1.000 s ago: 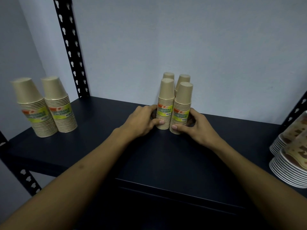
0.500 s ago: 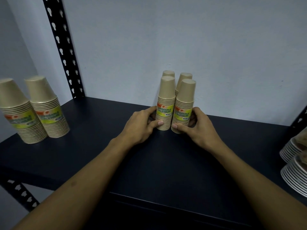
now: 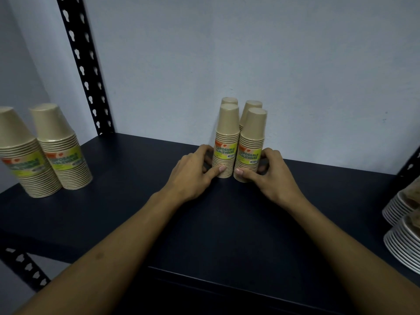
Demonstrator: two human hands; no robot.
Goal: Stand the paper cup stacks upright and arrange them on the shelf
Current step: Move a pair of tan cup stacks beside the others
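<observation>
Head view, looking forward and down, takes in a dark shelf [image 3: 113,212] set against a pale wall [image 3: 272,64]. Four upright stacks of tan paper cups stand in a tight cluster near the back of the shelf, close to the wall, each stack mouth down. The front left stack [image 3: 226,142] and the front right stack [image 3: 251,146] stand side by side, touching or nearly so, each with a yellow-green label reading "DISPOSABLE TABLEWARE". Behind them the tops of the back left stack [image 3: 229,101] and the back right stack [image 3: 252,104] show above the front pair.

The left hand [image 3: 193,173] curls round the lower part of the front left stack, thumb across its front near the base and the other fingers going round its left side. The right hand [image 3: 270,176] curls round the lower part of the front right stack in the same way, thumb on the front near the base, fingers bent at its right side. Both forearms reach in from the bottom corners of the frame.

Well apart at the left end of the shelf, two more labelled cup stacks stand upright and touching: the far left stack [image 3: 22,155] and its neighbour [image 3: 61,148]. A black perforated upright post [image 3: 84,64] rises behind them. At the right edge sit two piles of white plates [image 3: 402,242], partly cut off by the frame.
</observation>
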